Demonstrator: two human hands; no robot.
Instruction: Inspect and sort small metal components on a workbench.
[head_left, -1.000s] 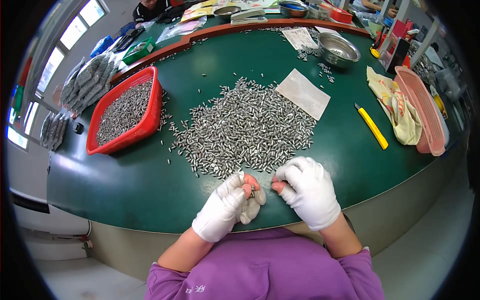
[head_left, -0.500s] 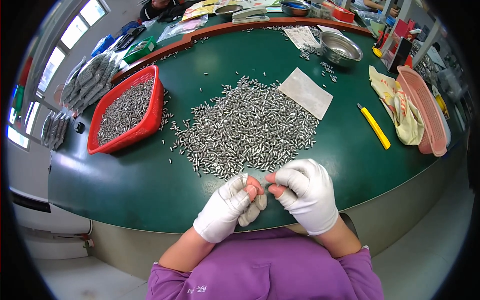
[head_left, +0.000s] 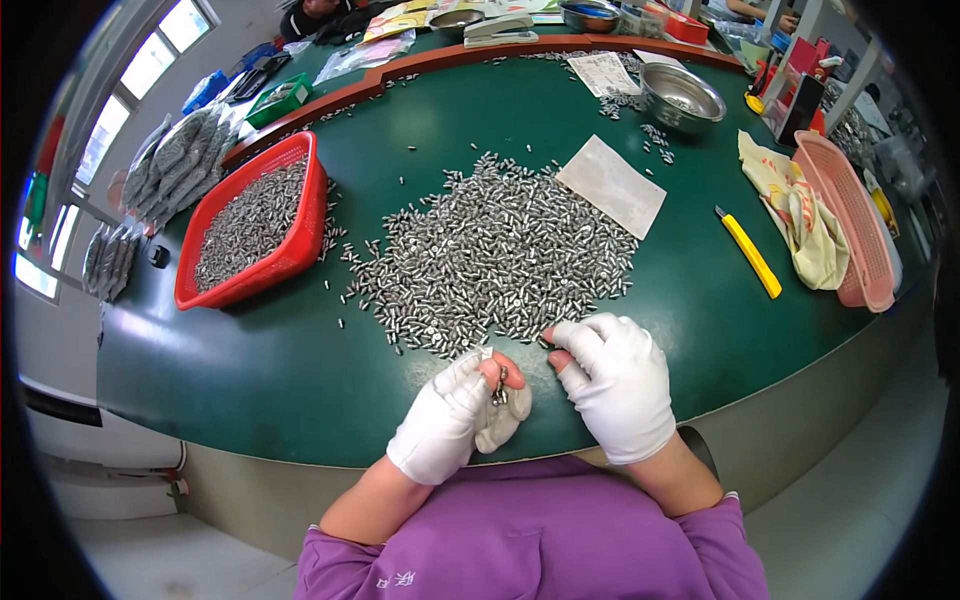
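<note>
A broad heap of small silvery metal pieces (head_left: 500, 250), short and rod-like, lies on the green tabletop in front of me. My left hand (head_left: 455, 410), in a white glove with bare thumb and fingertip, is closed on a few of these small metal pieces (head_left: 500, 388) close to the table's near edge. At the heap's near right edge is my right hand (head_left: 620, 390), gloved the same way. Its bare thumb and forefinger tips stand a little apart beside the nearest pieces; whether they touch one is too small to tell.
To the left stands a red basket (head_left: 318, 200) full of similar pieces. A grey-white card (head_left: 615, 185) rests against the heap's right side. Further right are a yellow cutter knife (head_left: 748, 252), a cloth (head_left: 800, 220) and a pink basket (head_left: 860, 230). A steel bowl (head_left: 685, 98) stands behind.
My right hand has moved away from the left, slightly forward to the heap's edge. The left hand stays in place, and the metal pieces in its fingers now show more plainly.
</note>
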